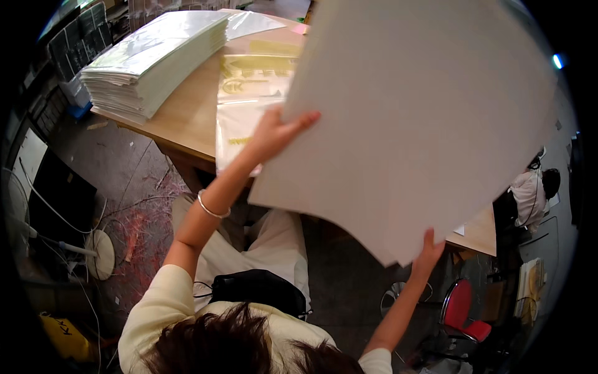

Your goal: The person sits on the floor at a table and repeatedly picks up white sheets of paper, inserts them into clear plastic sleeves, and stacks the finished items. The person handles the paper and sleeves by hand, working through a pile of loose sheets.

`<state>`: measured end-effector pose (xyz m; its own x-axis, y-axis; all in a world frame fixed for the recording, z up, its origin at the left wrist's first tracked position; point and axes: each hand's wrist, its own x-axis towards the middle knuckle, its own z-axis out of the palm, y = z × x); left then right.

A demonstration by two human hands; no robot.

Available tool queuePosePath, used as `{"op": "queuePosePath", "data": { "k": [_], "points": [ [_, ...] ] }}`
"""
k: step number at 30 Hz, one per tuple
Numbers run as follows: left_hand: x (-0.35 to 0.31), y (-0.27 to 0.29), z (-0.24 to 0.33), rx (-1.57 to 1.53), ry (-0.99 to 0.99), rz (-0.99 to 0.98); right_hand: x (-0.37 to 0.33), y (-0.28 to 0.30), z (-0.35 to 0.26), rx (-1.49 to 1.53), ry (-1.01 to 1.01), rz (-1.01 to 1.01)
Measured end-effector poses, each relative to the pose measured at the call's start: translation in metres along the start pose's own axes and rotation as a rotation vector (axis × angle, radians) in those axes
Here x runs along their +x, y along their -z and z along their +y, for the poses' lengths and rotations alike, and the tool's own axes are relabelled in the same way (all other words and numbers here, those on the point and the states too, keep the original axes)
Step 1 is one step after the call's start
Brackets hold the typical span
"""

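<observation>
My two hands hold up a large off-white stack of paper sheets (411,124), tilted over the table. At its left edge my left hand (277,131) grips, thumb on the near face and fingers behind. My right hand (428,254) pinches the lower right edge, its thumb showing. The bottom edge bows, and two corners show side by side there; how many sheets there are I cannot tell. Partly behind my left hand lies a clear plastic bag (249,112) with yellow print. A tall stack of white sheets (156,62) with a glossy top stands at the table's left.
The wooden table (187,118) runs under the stack and the held paper. A red chair (460,305) stands at lower right, and another person (529,193) sits at far right. Paper shreds (137,230) litter the floor at left, near a white round stand (101,254) and cables.
</observation>
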<state>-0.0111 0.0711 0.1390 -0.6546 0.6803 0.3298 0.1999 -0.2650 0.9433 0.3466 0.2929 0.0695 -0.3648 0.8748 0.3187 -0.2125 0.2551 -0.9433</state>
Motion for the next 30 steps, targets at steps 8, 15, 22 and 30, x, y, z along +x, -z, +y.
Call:
{"op": "queuePosePath", "data": {
  "k": [8,15,22,30],
  "points": [
    [0.028,0.089,-0.017,0.155,-0.226,0.213,0.091,-0.142,0.029,0.156,-0.052,-0.274],
    [0.02,0.11,-0.076,0.115,-0.187,0.336,0.081,-0.198,0.045,-0.035,0.046,-0.257],
    [0.024,0.136,-0.083,-0.128,-0.245,0.327,0.098,-0.171,0.059,0.023,0.014,-0.314],
    [0.049,0.133,-0.046,-0.137,-0.302,0.203,0.132,-0.151,0.023,0.184,0.103,-0.494]
  ]
}}
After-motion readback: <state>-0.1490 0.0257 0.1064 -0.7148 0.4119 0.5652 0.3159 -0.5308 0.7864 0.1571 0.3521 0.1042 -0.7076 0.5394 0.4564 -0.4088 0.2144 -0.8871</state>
